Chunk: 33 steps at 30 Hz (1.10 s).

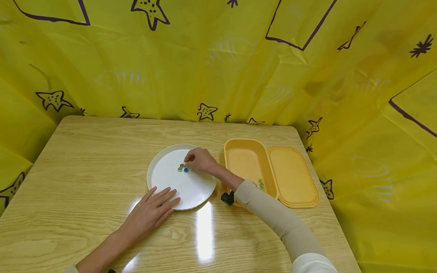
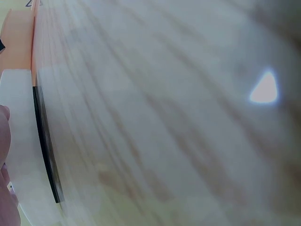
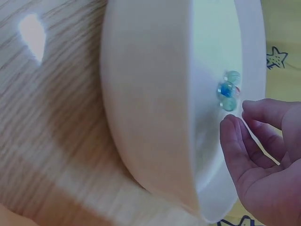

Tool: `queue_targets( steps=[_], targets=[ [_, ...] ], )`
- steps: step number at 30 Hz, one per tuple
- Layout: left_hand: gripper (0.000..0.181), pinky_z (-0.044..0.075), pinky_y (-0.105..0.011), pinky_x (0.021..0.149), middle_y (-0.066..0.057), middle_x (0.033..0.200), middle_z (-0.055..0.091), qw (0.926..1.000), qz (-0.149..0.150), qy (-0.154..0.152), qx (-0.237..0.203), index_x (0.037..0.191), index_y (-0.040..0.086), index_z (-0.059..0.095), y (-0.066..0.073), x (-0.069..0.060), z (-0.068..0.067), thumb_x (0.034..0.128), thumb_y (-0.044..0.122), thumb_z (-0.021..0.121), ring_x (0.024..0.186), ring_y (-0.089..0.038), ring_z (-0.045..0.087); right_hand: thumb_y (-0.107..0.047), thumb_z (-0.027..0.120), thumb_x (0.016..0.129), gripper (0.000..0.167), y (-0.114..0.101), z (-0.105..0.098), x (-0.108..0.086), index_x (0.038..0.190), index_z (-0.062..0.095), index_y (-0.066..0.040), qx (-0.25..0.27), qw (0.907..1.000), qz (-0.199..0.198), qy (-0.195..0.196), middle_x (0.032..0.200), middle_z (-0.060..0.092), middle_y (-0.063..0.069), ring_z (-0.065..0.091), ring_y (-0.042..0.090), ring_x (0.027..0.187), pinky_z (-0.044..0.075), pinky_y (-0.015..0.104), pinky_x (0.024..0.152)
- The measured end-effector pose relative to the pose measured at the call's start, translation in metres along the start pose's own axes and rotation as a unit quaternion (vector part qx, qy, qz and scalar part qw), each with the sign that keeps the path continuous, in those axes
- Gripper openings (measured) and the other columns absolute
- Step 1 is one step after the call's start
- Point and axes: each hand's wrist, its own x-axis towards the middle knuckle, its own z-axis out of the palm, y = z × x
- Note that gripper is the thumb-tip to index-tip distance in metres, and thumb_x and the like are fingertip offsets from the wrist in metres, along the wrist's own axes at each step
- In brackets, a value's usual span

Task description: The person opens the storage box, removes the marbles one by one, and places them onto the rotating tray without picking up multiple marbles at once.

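On the round white tray [image 1: 196, 191], four small marbles [image 3: 226, 89] lie clustered just beside the loosely bent, unclasped fingertips of my right hand [image 1: 201, 160], while my empty left hand [image 1: 150, 212] spreads flat over the near-left rim and green marbles [image 1: 261, 184] sit inside the orange box [image 1: 244, 159].

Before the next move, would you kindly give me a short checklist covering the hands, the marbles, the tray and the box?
1. Left hand at the rim of the white tray: ok.
2. Right hand beside the tray marbles: ok, very close.
3. Marble pinched: not ok, none shows in its grasp.
4. Orange box uncovered: ok, lid lies alongside.
5. Full count of box marbles: cannot tell, right sleeve covers part of the box.
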Motion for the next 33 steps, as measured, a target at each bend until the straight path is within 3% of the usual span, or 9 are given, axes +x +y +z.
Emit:
queue_targets(
  steps=[10,17,33],
  targets=[
    [0.049,0.04,-0.057,0.102,-0.014,0.133,0.062,1.0,0.005,0.008,0.004,0.128,0.011,0.067,-0.001,0.0,0.002,0.1117,0.035,0.027,0.123,-0.033,0.057,-0.012,0.071,0.094,0.012,-0.01,-0.024,-0.009,0.103,0.075,-0.005,0.008,0.9999,-0.01,0.0,0.092,0.071,0.002,0.063,0.016,0.086,0.051,0.021,0.067],
    [0.049,0.038,-0.056,0.104,-0.013,0.134,0.061,1.0,0.004,0.004,0.0,0.13,0.011,0.066,0.0,-0.001,0.001,0.1117,0.035,0.027,0.124,-0.033,0.057,-0.015,0.07,0.095,0.015,-0.008,-0.047,-0.023,0.105,0.075,-0.006,0.023,0.9991,-0.035,0.007,0.094,0.07,0.002,0.065,0.016,0.089,0.054,0.025,0.073],
    [0.05,0.039,-0.056,0.104,-0.012,0.134,0.062,0.9999,-0.009,-0.006,0.001,0.128,0.011,0.067,0.002,0.001,-0.001,0.1115,0.036,0.028,0.124,-0.031,0.057,-0.015,0.068,0.096,0.025,0.03,-0.098,-0.072,0.116,0.071,0.001,0.028,0.9992,-0.027,0.011,0.109,0.07,0.009,0.065,0.022,0.101,0.054,0.036,0.088]
  ],
)
